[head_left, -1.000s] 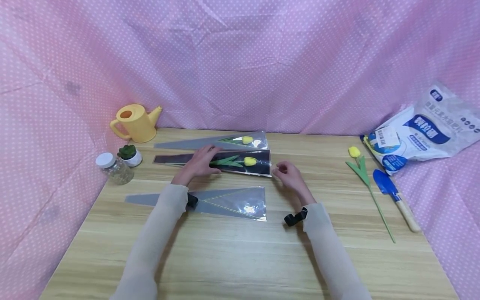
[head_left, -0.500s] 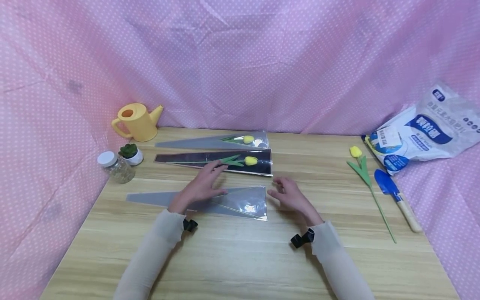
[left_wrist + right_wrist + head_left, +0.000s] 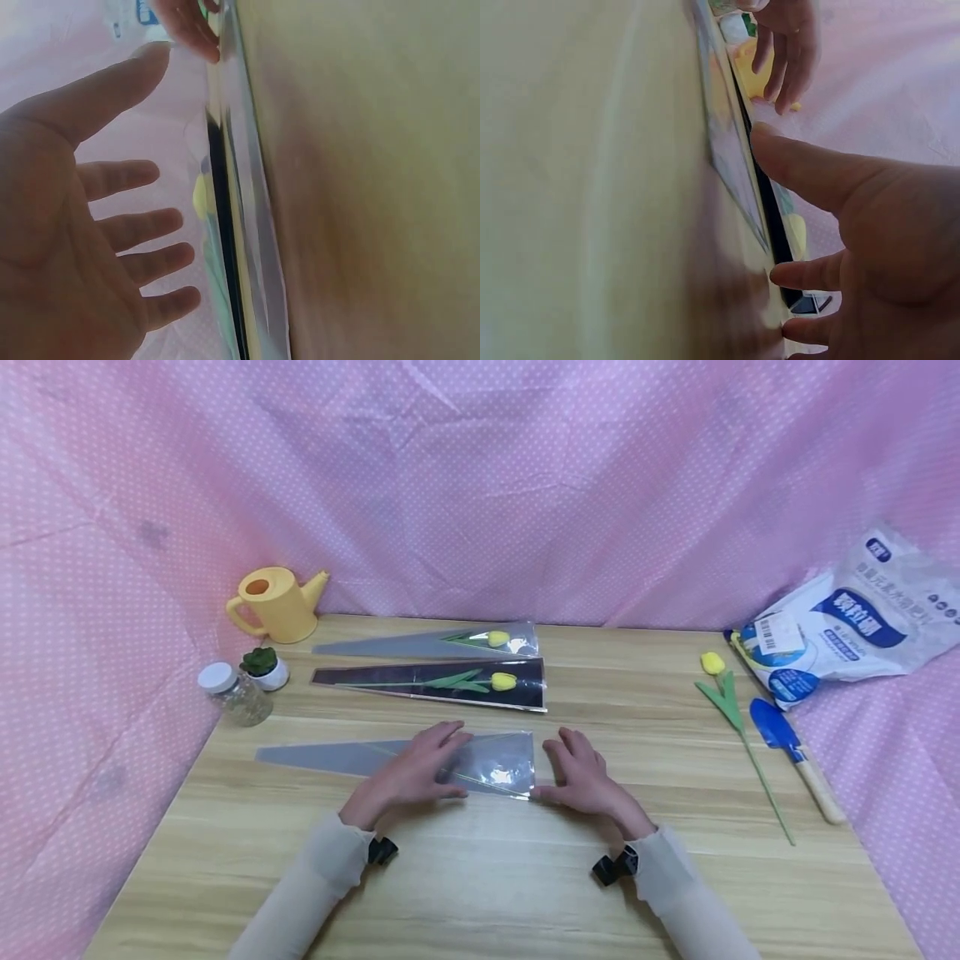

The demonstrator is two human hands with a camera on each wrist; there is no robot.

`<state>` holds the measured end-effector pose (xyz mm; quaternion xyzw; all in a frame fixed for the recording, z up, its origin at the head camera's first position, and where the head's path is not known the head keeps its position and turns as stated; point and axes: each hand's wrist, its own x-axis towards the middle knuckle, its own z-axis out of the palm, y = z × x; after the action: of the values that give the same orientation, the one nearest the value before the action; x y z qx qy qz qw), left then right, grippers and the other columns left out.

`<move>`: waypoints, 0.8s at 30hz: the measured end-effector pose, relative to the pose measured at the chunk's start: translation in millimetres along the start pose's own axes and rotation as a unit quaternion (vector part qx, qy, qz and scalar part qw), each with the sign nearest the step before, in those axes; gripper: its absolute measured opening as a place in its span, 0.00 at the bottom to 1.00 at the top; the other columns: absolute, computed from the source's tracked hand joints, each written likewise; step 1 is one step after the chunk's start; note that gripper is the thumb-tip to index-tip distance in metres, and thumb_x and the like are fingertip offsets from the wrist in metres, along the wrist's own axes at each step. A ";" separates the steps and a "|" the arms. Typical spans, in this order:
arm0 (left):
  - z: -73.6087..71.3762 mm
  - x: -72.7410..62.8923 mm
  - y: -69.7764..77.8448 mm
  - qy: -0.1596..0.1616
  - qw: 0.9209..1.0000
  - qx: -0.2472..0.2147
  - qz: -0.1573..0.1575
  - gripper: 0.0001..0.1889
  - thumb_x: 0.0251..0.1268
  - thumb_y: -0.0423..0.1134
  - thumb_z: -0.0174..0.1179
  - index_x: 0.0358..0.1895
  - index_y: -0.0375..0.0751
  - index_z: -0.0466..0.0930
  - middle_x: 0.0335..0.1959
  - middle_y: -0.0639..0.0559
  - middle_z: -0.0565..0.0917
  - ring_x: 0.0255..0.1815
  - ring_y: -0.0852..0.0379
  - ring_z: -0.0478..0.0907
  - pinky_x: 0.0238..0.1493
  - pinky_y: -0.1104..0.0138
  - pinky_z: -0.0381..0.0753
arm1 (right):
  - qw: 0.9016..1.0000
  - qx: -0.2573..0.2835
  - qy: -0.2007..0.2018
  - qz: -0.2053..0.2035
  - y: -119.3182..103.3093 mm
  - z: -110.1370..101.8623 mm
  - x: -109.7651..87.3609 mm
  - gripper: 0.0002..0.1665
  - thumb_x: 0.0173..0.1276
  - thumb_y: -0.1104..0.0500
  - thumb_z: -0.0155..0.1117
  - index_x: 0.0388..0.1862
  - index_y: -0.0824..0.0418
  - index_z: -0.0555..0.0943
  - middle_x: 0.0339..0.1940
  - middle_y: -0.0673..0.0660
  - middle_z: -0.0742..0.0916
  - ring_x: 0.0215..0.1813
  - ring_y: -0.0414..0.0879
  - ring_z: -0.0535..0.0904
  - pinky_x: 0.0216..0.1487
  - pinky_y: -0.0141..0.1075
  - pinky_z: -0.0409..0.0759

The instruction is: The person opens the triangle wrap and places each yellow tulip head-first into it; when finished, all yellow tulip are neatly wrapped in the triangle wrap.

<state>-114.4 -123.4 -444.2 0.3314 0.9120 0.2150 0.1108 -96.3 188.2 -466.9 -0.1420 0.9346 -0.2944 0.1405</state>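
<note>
Tabletop [image 3: 487, 893] beneath loosely spread left hand [image 3: 415, 770] and right hand [image 3: 588, 781]

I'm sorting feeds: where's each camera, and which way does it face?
Head: head-worn, facing forward and down at the table; left hand, right hand and forearms show.
Left wrist: worn there, faces past the left hand toward the right; both show.
Right wrist: worn there, faces past the right hand toward the left; both show.
Wrist views share the nearest clear wrapper.
</note>
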 end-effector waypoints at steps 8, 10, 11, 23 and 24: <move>9.5 -9.0 11.0 -0.105 0.994 0.017 -0.024 0.47 0.59 0.60 0.68 0.79 0.51 0.57 0.84 0.46 0.50 0.84 0.39 0.45 0.80 0.39 0.49 | 1.000 -0.002 -0.015 0.010 -1.6 10.0 -2.7 0.60 0.56 0.35 0.73 0.78 0.63 0.59 0.82 0.73 0.49 0.82 0.73 0.38 0.75 0.73 0.39; 12.1 -8.6 11.6 -0.116 0.993 0.017 -0.022 0.46 0.59 0.60 0.67 0.79 0.52 0.57 0.84 0.46 0.49 0.84 0.40 0.44 0.80 0.38 0.49 | 1.000 -0.003 -0.014 0.017 -3.4 11.1 -1.6 0.61 0.56 0.35 0.73 0.78 0.62 0.59 0.82 0.72 0.48 0.82 0.73 0.37 0.75 0.74 0.38; 13.4 -7.9 12.0 -0.119 0.993 0.018 -0.020 0.46 0.60 0.60 0.67 0.79 0.53 0.57 0.84 0.47 0.49 0.84 0.40 0.44 0.79 0.38 0.50 | 1.000 -0.007 -0.011 0.017 -4.0 11.4 -1.0 0.60 0.56 0.35 0.74 0.78 0.63 0.59 0.82 0.72 0.48 0.82 0.73 0.37 0.74 0.74 0.39; 18.7 8.8 16.3 -0.145 0.989 0.040 -0.014 0.42 0.60 0.62 0.65 0.76 0.58 0.63 0.83 0.46 0.51 0.84 0.38 0.44 0.78 0.35 0.51 | 0.998 -0.047 0.019 0.044 -9.1 11.6 7.4 0.60 0.54 0.37 0.77 0.77 0.63 0.61 0.80 0.72 0.54 0.80 0.71 0.46 0.71 0.73 0.50; 18.7 10.2 16.9 -0.147 0.988 0.041 -0.014 0.41 0.60 0.62 0.65 0.77 0.58 0.63 0.84 0.46 0.50 0.84 0.39 0.44 0.78 0.36 0.51 | 0.997 -0.052 0.025 0.048 -8.8 11.1 8.2 0.61 0.53 0.37 0.77 0.76 0.63 0.61 0.80 0.72 0.55 0.80 0.71 0.47 0.71 0.73 0.51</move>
<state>-106.2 -99.1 -453.5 0.3508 0.8984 0.1249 0.2328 -98.4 172.7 -471.9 -0.0966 0.9577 -0.2414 0.1235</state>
